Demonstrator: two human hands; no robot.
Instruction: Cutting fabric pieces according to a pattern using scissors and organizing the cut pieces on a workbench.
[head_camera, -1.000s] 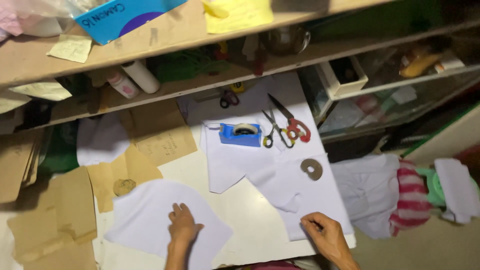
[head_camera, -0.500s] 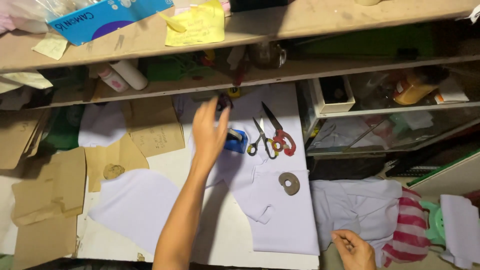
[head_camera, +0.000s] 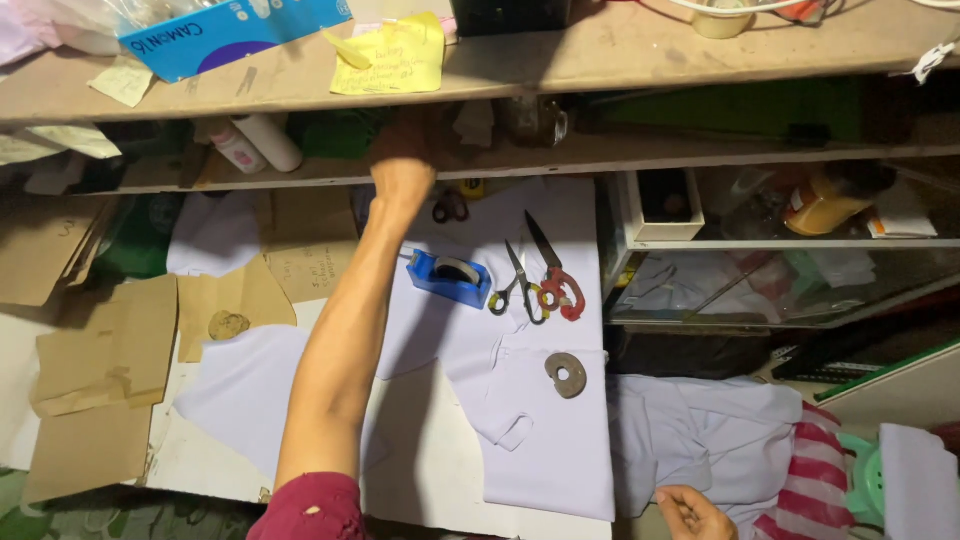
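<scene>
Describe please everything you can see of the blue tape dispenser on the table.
The blue tape dispenser looks like plastic, a low boat-shaped body holding a greyish roll of tape in its middle. It lies flat, slightly slanted, on the white fabric, just right of the left forearm and left of the small scissors. No hand touches it.

Left hand (head_camera: 402, 170) reaching under shelf (head_camera: 620, 155) (shadowed), scissors (head_camera: 555, 275) nearby

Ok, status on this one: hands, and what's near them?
Left hand reaching under shelf, fingers hidden. Right hand on white fabric. Tape dispenser, scissors nearby.
</scene>
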